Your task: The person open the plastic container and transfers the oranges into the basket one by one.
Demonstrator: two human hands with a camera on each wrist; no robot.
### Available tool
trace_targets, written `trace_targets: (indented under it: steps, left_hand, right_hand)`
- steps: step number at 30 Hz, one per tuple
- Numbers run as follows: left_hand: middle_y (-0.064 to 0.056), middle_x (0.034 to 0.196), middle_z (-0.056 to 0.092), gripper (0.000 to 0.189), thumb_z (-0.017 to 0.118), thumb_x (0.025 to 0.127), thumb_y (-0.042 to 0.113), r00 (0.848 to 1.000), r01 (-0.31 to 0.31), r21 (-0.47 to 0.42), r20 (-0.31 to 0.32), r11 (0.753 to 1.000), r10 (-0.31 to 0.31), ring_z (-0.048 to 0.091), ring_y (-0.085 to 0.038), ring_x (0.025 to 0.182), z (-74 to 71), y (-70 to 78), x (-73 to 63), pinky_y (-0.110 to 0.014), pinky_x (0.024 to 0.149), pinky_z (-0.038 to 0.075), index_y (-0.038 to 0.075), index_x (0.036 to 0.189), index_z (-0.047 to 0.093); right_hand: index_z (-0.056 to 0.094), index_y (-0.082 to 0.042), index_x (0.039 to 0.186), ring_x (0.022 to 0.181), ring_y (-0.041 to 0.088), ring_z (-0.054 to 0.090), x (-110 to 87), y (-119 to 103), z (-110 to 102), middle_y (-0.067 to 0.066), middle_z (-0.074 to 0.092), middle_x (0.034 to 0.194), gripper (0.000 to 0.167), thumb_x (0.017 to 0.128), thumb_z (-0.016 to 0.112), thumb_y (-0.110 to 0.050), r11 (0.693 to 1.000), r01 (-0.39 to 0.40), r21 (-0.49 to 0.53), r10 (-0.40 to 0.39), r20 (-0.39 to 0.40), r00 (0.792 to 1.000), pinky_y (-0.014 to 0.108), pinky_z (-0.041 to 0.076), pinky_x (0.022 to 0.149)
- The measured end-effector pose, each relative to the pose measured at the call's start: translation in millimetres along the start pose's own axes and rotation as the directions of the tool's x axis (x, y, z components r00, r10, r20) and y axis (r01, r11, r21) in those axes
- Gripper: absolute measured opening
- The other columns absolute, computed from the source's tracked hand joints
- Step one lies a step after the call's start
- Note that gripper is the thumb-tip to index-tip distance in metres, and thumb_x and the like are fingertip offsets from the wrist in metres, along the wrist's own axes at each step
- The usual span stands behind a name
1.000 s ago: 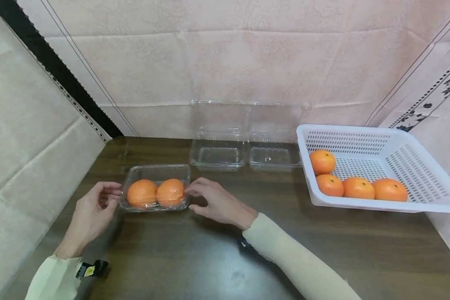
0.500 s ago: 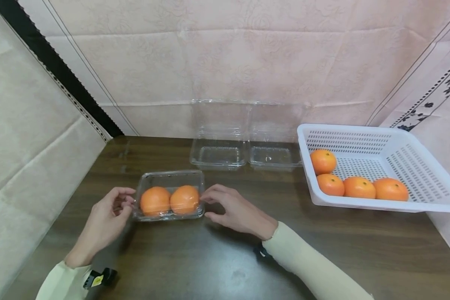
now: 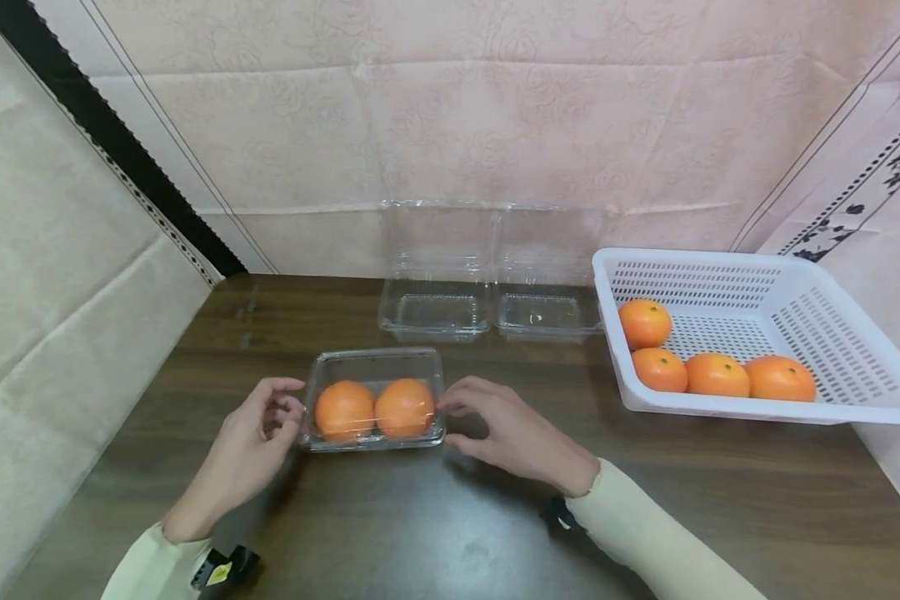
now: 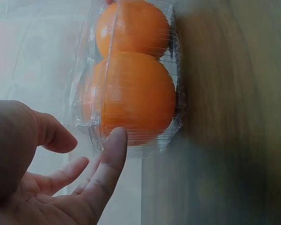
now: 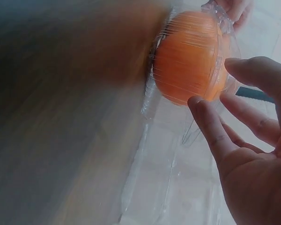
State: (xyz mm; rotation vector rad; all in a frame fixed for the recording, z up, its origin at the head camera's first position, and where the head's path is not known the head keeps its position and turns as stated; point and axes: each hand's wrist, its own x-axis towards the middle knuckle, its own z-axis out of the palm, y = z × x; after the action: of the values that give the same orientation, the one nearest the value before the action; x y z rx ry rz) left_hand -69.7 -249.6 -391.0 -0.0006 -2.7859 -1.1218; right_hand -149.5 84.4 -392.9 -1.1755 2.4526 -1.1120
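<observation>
Two bare hands and a clear plastic clamshell on a dark wood-grain worktop [image 3: 375, 525]. The clamshell [image 3: 375, 358], its lid down, lies in the near middle of the scene, slightly left of centre, and contains two oranges side by side: a left orange [image 3: 344, 410] and a right orange [image 3: 405, 407]. The left hand [image 3: 246, 448] stands at its left end, with fingers [image 4: 113, 157] loosely extended and one fingertip against the end wall; the right hand [image 3: 513, 433] stands at its right end, likewise with fingers [image 5: 210, 124] relaxed, touching the plastic without curling round it. Neither hand is clenched. Far of the clamshell, two empty clamshells stand next to each other with lids raised, a left one [image 3: 437, 315] and a right one [image 3: 546, 315]. On the right, a white perforated basket [image 3: 720, 257] bears four oranges [image 3: 660, 370] along its left and near sides; a pale patterned cloth [image 3: 450, 125] forms the backdrop.

Hazards, as judged: with contact only at the ends, uneven pressure from the two hands could skew the clamshell on the worktop; squeezing hard could buckle the thin walls and spring the lid, whose latching cannot be made out; lifting with so light a touch could let the clamshell slip and the oranges roll; a push too far could knock the empty clamshells
</observation>
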Motion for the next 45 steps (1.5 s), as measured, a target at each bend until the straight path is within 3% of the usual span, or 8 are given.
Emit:
trace_targets:
  steps: [14,26,32,37,45]
  left_hand:
    - [-0.011,0.106,0.063,0.037,0.059,0.101,0.005,0.992,0.038,-0.155,0.123,0.987,-0.019,0.066,-0.015,0.083,26.8,23.6,6.7,-0.024,0.066,0.060,0.005,0.136,0.048]
    - [-0.008,0.109,0.064,0.038,0.065,0.100,0.013,0.986,0.017,-0.185,0.163,0.983,0.013,0.065,-0.017,0.090,44.7,39.7,15.1,-0.022,0.072,0.060,0.007,0.134,0.050]
    - [-0.009,0.114,0.061,0.060,0.082,0.088,0.021,0.980,-0.034,-0.199,0.187,0.979,0.072,0.063,-0.015,0.090,55.9,47.2,20.4,-0.023,0.074,0.061,0.008,0.136,0.049]
    - [-0.011,0.115,0.059,0.076,0.091,0.076,0.014,0.971,-0.043,-0.234,0.221,0.971,0.096,0.062,-0.016,0.089,66.6,54.3,24.6,-0.023,0.075,0.061,0.008,0.138,0.048]
    - [-0.009,0.112,0.060,0.078,0.091,0.074,0.006,0.964,-0.052,-0.235,0.241,0.971,0.110,0.060,-0.016,0.088,75.6,67.2,34.5,-0.020,0.071,0.058,0.006,0.139,0.048]
  right_hand:
    - [0.068,-0.017,0.118,0.107,0.013,0.071,-27.2,9,-16,-0.007,0.067,0.118,0.035,0.086,0.083,-0.016,0.998,-0.065,-0.013,0.063,-0.086,0.994,0.033,0.061,0.097]
    - [0.068,-0.020,0.112,0.101,0.012,0.072,-44.2,18,-31,-0.009,0.068,0.111,0.034,0.083,0.086,-0.016,0.991,-0.130,-0.043,0.123,-0.138,0.983,0.035,0.063,0.091]
    - [0.069,-0.020,0.107,0.097,0.011,0.071,-50.9,21,-41,-0.010,0.069,0.105,0.031,0.082,0.087,-0.019,0.980,-0.191,-0.064,0.180,-0.148,0.973,0.033,0.064,0.087]
    - [0.069,-0.021,0.103,0.098,0.011,0.070,-57.7,21,-51,-0.010,0.069,0.101,0.028,0.082,0.087,-0.020,0.963,-0.259,-0.072,0.250,-0.116,0.961,0.034,0.064,0.087]
    - [0.067,-0.024,0.094,0.096,0.011,0.070,-65.0,17,-69,-0.011,0.069,0.094,0.025,0.081,0.088,-0.019,0.942,-0.323,-0.090,0.318,-0.066,0.946,0.037,0.064,0.086]
